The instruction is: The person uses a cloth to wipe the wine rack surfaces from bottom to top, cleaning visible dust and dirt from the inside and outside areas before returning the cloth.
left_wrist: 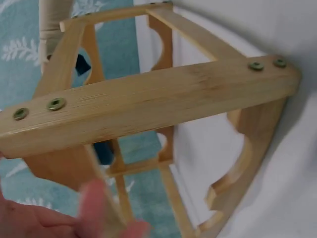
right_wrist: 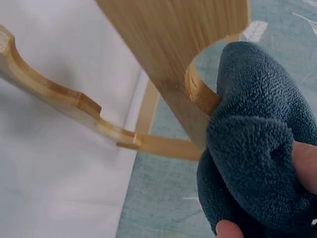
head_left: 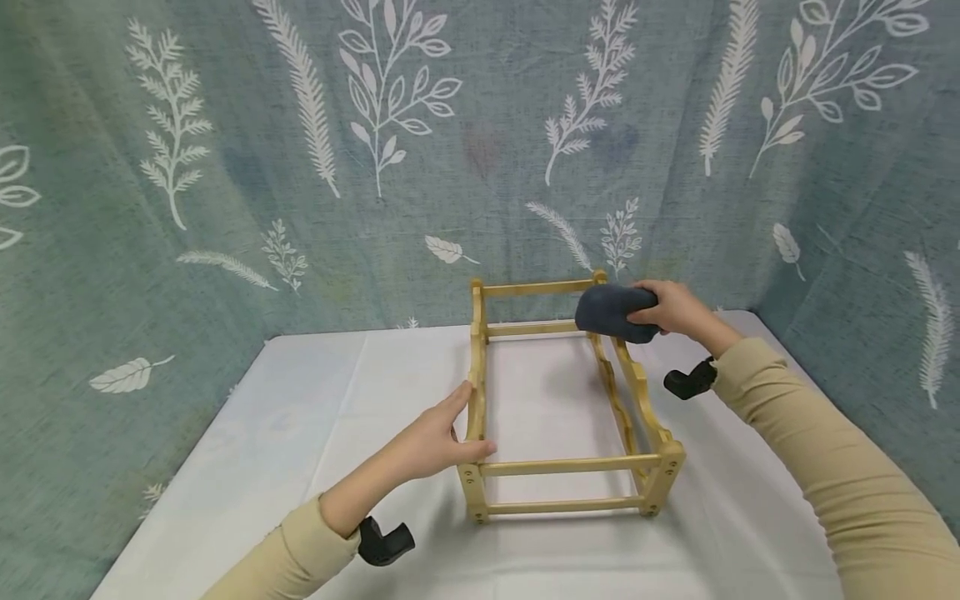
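Observation:
A light wooden rack (head_left: 573,466) with scalloped side rails stands on the white-covered table. My left hand (head_left: 431,437) grips its left upper rail near the front corner, the thumb reaching over to the inner side. In the left wrist view, blurred fingers (left_wrist: 92,208) lie around the wood. My right hand (head_left: 677,312) holds a folded dark blue plush cloth (head_left: 617,312) at the far end of the right upper rail. Up close in the right wrist view, the cloth (right_wrist: 252,163) touches the rail's curved notch (right_wrist: 200,94), pinched between thumb and fingers.
White cloth covers the table (head_left: 315,400). Behind it and along both sides hangs a blue-green curtain (head_left: 480,167) with white leaf prints. Black wrist devices (head_left: 386,542) sit below the beige sleeves (head_left: 825,450). The rack's lower rails and cross bars stand between the hands.

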`<act>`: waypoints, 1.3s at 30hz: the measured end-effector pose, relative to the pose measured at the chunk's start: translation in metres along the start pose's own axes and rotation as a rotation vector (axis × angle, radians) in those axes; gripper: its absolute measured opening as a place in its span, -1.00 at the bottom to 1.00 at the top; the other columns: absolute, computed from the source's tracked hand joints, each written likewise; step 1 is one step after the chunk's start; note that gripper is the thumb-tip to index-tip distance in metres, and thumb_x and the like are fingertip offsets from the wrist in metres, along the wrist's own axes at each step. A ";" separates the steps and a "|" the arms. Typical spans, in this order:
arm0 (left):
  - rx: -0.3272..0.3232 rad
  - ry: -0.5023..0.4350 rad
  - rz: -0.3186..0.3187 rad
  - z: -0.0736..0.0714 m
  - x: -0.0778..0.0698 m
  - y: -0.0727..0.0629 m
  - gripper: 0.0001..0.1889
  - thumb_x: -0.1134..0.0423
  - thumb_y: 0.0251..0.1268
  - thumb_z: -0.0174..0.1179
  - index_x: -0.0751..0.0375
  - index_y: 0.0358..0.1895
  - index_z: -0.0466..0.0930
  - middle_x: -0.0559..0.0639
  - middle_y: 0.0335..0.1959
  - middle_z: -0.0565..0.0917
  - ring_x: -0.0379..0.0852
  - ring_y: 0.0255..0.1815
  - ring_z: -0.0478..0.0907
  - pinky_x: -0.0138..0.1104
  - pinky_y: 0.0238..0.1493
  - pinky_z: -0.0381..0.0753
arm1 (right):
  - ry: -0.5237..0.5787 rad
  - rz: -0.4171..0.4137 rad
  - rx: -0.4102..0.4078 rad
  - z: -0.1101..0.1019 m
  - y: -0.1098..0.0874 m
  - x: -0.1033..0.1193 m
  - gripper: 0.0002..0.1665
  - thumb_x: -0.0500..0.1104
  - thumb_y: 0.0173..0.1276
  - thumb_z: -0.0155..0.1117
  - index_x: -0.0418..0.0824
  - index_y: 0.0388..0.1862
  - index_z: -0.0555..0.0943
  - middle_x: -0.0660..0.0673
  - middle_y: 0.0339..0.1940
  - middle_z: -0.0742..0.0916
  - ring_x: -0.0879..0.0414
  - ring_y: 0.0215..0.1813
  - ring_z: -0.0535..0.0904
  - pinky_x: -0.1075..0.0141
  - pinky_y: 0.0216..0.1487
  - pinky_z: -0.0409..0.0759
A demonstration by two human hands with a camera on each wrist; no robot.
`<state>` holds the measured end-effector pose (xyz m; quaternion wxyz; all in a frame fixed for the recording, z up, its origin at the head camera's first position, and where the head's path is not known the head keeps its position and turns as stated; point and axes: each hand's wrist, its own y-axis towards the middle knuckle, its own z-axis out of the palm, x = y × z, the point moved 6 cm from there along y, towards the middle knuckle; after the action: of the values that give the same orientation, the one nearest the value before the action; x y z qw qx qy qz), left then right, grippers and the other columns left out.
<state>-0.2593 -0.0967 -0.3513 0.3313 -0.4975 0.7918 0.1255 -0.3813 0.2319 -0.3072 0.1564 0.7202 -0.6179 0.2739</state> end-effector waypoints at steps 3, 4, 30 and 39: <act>0.020 -0.040 0.033 -0.002 0.004 0.001 -0.02 -0.07 0.09 0.24 0.26 0.44 -0.15 0.14 0.46 -0.03 -0.19 -0.56 0.38 -0.34 -0.52 0.44 | -0.017 -0.015 0.023 0.000 -0.002 0.000 -0.24 -0.11 0.28 0.22 -0.33 0.36 0.18 -0.52 0.18 0.37 -0.12 -0.23 0.58 0.21 -0.38 0.59; 0.032 -0.044 0.043 -0.003 0.005 0.002 -0.02 -0.06 0.09 0.25 0.26 0.45 -0.15 0.18 0.40 0.14 -0.20 -0.59 0.36 -0.35 -0.55 0.42 | -0.029 -0.017 0.031 -0.001 -0.003 0.000 -0.24 -0.11 0.28 0.22 -0.34 0.36 0.18 -0.52 0.18 0.37 -0.09 -0.26 0.58 0.22 -0.41 0.58; -0.045 -0.052 0.284 -0.090 0.078 0.057 -0.50 0.22 0.17 0.24 0.26 0.20 0.44 0.22 -0.20 0.61 -0.21 -0.66 0.18 -0.39 -0.56 0.31 | 0.032 -0.063 0.098 0.016 -0.065 0.000 -0.25 -0.05 0.24 0.26 -0.35 0.31 0.25 -0.45 0.06 0.50 0.10 -0.40 0.56 0.26 -0.45 0.55; -0.377 0.172 0.499 -0.099 0.063 0.040 -0.45 0.28 0.01 0.35 0.27 0.15 0.47 0.19 0.25 0.39 0.05 -0.06 0.48 -0.05 0.08 0.36 | 0.016 -0.114 -0.073 -0.001 -0.067 0.003 -0.27 -0.08 0.25 0.25 -0.34 0.32 0.25 -0.48 0.04 0.49 -0.01 -0.41 0.58 0.25 -0.47 0.56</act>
<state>-0.3519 -0.1745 -0.3228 0.1243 -0.3493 0.8773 0.3047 -0.3158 0.2430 -0.2973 0.2029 0.7457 -0.5843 0.2475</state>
